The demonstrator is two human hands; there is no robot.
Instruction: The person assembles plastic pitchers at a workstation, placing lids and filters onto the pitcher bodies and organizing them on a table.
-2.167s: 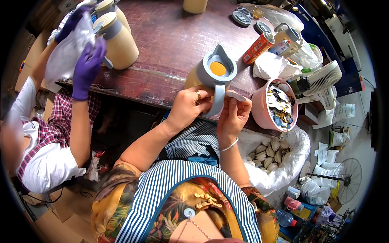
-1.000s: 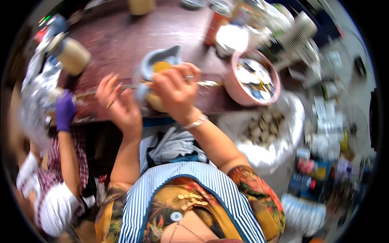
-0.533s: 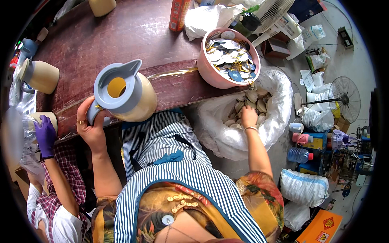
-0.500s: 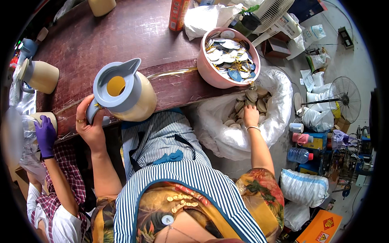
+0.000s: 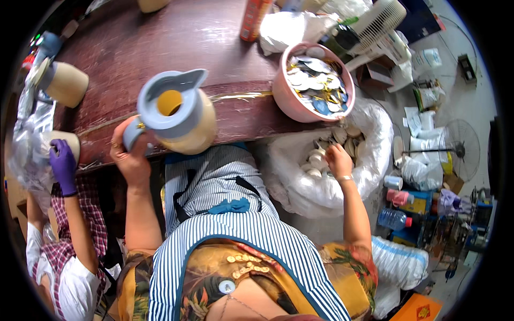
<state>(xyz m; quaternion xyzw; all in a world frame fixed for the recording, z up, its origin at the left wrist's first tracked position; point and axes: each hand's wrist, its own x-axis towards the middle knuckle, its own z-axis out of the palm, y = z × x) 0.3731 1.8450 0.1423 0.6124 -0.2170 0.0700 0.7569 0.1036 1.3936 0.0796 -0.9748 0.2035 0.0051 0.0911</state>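
Note:
My left hand [image 5: 130, 152] is closed round the grey-blue handle of a cream jug [image 5: 195, 125]. The jug has a grey-blue spouted collar, and its round mouth shows yellow inside. It stands at the table's near edge, in front of my striped apron. On the right, my right hand [image 5: 339, 160] is over a white plastic bag [image 5: 300, 187] holding many pale round discs [image 5: 317, 160]. Its fingers are curled in, and whatever they hold is hidden. Just beyond the bag, a pink tub [image 5: 293, 99] is full of round tags with gold-coloured strings.
At the left, a co-worker's purple-gloved hand [image 5: 64, 166] holds another cream vessel by clear plastic. A second cream jug [image 5: 67, 84] stands behind it on the dark red table [image 5: 128, 48]. Far right are a floor fan [image 5: 461, 150], a water bottle [image 5: 393, 219] and white sacks [image 5: 399, 262].
My right hand has lifted and drawn back a little from the discs, its fingers now curled. The view has shifted slightly. My left hand keeps its hold on the jug handle.

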